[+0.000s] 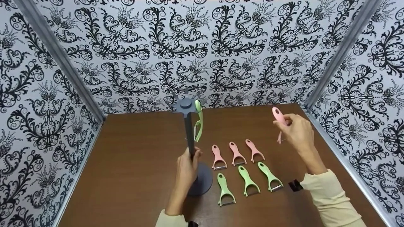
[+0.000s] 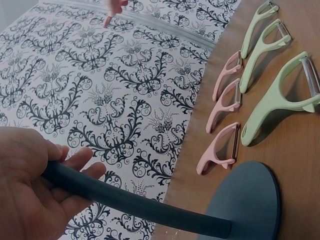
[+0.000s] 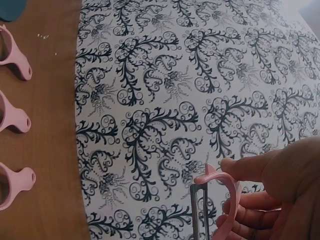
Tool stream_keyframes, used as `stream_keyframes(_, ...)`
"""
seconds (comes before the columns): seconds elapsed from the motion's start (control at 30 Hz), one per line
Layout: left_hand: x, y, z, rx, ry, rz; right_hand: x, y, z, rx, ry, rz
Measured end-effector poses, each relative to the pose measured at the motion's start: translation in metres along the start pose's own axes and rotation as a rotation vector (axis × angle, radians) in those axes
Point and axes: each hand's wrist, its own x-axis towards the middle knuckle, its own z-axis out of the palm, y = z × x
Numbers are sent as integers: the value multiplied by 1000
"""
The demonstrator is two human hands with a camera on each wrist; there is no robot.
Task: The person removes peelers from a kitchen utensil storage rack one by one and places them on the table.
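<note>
In the head view my left hand [image 1: 187, 167] grips the dark post of a grey utensil stand [image 1: 185, 105] with a round base. One green peeler [image 1: 199, 124] hangs from a hook on the stand's right side. Up at the right, my right hand [image 1: 298, 130] holds a pink peeler [image 1: 278, 115] above the table, its handle hole uppermost. The right wrist view shows the thumb and fingers around that peeler's pink frame [image 3: 231, 192], blade at the left. Between the hands lie a row of pink peelers [image 1: 235, 153] and, nearer me, a row of green peelers [image 1: 247, 181].
The brown table [image 1: 135, 157] is bounded by patterned walls [image 1: 189, 56] at the back and both sides, with grey metal strips [image 1: 344, 47] at the corners. A small black piece [image 1: 295, 185] shows beside the right sleeve [image 1: 328, 192].
</note>
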Motion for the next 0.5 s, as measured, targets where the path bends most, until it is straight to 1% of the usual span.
stream_keyframes(0.17,0,2,-1,-13,1,0,2,11,8,-4,-16,1)
stream_keyframes(0.5,0,1,-2,-16,-13,-5,3,29,23,-24,-77,68)
